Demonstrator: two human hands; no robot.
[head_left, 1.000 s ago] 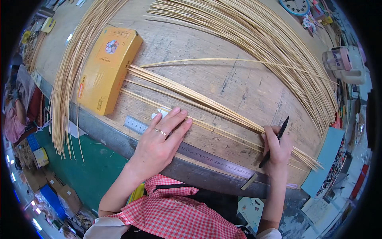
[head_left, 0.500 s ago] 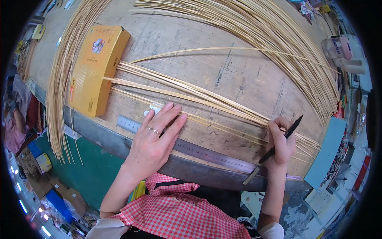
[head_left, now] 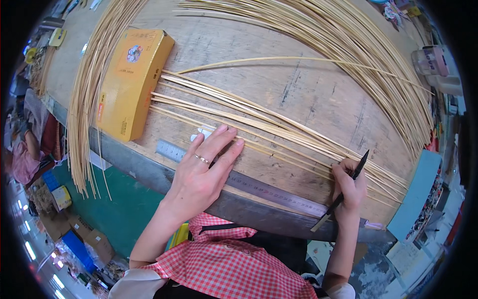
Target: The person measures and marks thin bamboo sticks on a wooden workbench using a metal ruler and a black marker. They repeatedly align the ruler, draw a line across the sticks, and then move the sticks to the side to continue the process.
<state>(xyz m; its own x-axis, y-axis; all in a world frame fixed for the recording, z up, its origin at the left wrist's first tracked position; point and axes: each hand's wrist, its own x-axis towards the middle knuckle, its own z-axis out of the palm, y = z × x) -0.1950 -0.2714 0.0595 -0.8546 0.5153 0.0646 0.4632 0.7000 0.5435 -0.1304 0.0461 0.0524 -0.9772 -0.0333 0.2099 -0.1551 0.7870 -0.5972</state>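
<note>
Several thin bamboo strips (head_left: 259, 119) lie lengthwise across the worktable, fanning out from a yellow box (head_left: 130, 82). My left hand (head_left: 206, 167), with a ring on it, rests with its fingers stretched out over the nearest strips, just above a steel ruler (head_left: 279, 197). In my right hand (head_left: 350, 187) is a slim black pen (head_left: 359, 167), held slanted with its pointed upper end away from me. The thumb and forefinger of that hand are at the nearer strips, close to their right ends. A small white piece (head_left: 201, 132) shows partly beside my left fingertips.
A large bundle of bamboo strips (head_left: 343, 45) curves across the far right. Another bundle (head_left: 84, 114) hangs over the table's left edge. At the right stands a teal block (head_left: 414, 192). A short olive strip (head_left: 321, 223) sits at the table's dark front edge (head_left: 239, 212).
My right hand has come slightly nearer to me, off the main group of strips and onto the nearer ones. The strips lie more spread. My left hand keeps its place; the view shifts slightly.
</note>
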